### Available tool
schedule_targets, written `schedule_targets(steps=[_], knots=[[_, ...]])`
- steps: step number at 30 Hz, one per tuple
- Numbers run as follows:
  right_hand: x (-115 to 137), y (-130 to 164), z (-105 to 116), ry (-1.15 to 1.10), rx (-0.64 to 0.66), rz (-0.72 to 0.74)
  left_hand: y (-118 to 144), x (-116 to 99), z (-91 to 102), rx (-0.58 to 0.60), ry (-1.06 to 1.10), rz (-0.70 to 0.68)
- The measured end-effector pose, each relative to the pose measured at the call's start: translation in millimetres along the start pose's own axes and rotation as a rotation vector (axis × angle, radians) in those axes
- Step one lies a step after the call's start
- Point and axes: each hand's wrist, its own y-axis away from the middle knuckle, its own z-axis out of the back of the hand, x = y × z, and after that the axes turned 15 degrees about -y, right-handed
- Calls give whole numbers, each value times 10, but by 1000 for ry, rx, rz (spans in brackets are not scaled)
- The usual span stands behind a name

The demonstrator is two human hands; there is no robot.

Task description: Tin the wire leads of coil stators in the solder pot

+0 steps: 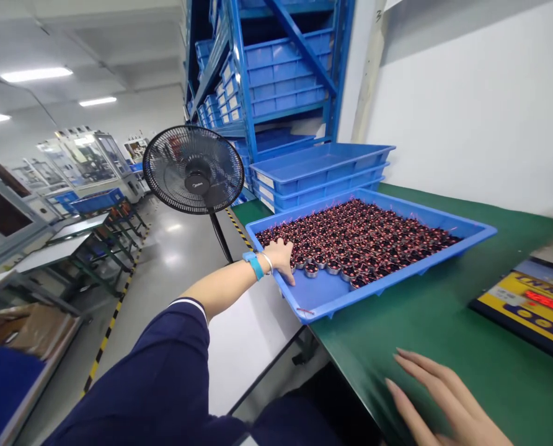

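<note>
Head view: the left hand point(279, 255) was at the near-left edge of a crowd of small wired parts point(351, 238) in a blue tray point(388, 282).
Its thumb stood apart from its fingers; any grip was hidden. Handling parts seemed the step; lifting one would call for narrowing those fingers. Nearer, rightward, the right hand point(448, 402), loosely spread, visibly held nothing above the green table point(434, 297).
</note>
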Motion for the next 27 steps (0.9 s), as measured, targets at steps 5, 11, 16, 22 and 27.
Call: schedule_targets(steps=[5,11,16,22,27], knots=[[208,-1047,-319,138,223,-208,7,140,112,16,-14,-96],[51,-1982,-710,360,484,-397,-70,274,133,28,-10,-190],[-41,-2164,-1119,442,557,-492,-216,329,23,18,55,-194],[-32,-2104,-1282,485,563,-496,-271,346,-6,42,119,-244],[-30,-2074,-1274,456,572,-507,-308,366,22,92,130,-313]])
